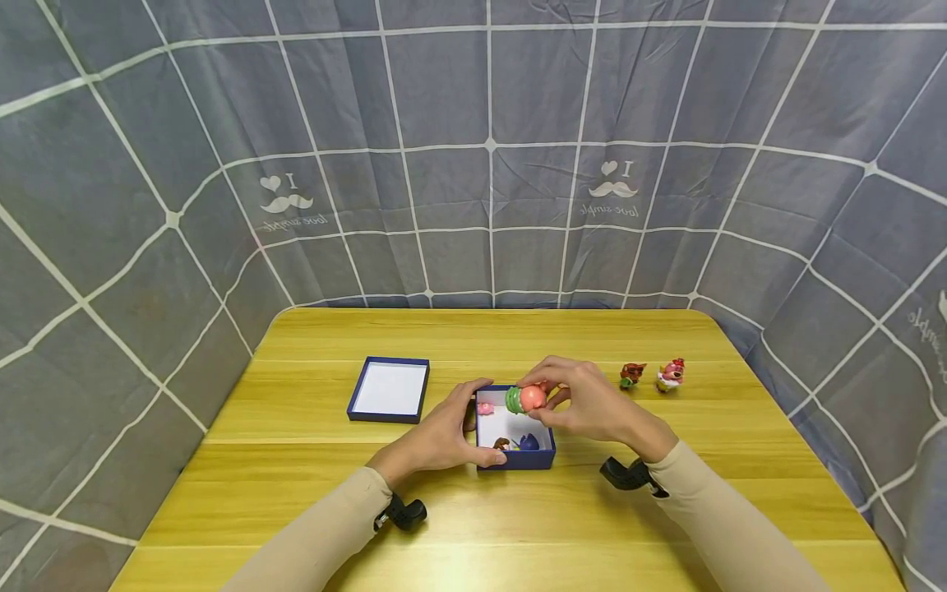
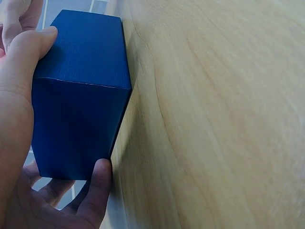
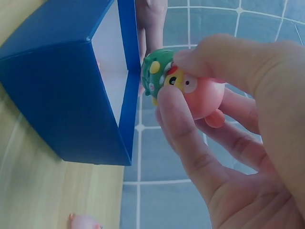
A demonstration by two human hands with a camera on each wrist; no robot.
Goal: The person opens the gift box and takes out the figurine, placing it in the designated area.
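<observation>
My left hand (image 1: 447, 432) holds a blue box (image 1: 525, 461) by its left end, thumb on the near wall and fingers at the far side. The box is open at the top with a white inside. A small pink figurine (image 1: 485, 409), a brown one (image 1: 501, 444) and a dark blue one (image 1: 528, 442) lie in it. Over the box, my right hand (image 1: 584, 399) pinches a toy figurine (image 3: 205, 98) with a round pink head and a green body. In the right wrist view, thumb and fingers cover part of its face.
A shallow blue-edged lid (image 1: 388, 389) lies white side up, left of the box. To the right stand a brown-red figurine (image 1: 632, 376) and a pink figurine with a red top (image 1: 669, 376). A grey checked curtain (image 1: 444, 189) hangs behind the wooden table (image 1: 296, 493).
</observation>
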